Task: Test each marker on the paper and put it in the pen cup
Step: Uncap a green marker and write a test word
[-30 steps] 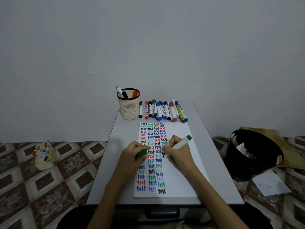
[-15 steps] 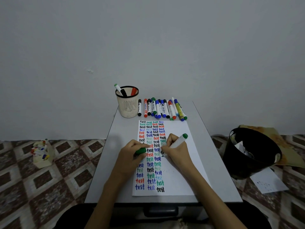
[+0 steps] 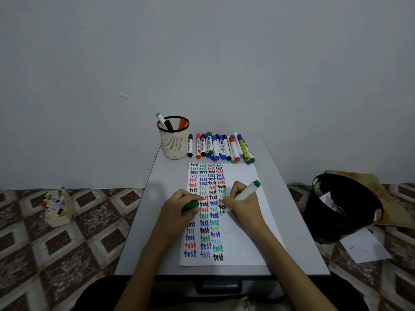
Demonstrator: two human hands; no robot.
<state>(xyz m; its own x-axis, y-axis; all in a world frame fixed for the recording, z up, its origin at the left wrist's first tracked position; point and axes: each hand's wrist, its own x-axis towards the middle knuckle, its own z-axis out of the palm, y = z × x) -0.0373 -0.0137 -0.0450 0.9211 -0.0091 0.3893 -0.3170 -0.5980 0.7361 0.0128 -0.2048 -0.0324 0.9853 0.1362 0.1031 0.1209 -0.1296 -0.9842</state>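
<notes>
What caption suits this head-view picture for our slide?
Right hand tests a green marker on paper; left hand holds its cap.

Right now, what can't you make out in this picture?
Head view:
Tip of the green marker: hidden by the right hand.
Lower ends of markers in the pen cup: hidden by its wall.
Print on the loose markers: too small.
Inside of the black bin: too dark.

Your right hand [image 3: 243, 204] grips the green marker [image 3: 248, 191], which is slanted with its writing end down on the paper [image 3: 244, 243], beside the columns of "test" words. Your left hand [image 3: 179, 209] rests on the paper and pinches the green cap [image 3: 191, 204]. At the far side of the table [image 3: 157, 221], the pen cup [image 3: 174, 142] holds three markers. A row of markers [image 3: 221, 147] lies just right of it.
</notes>
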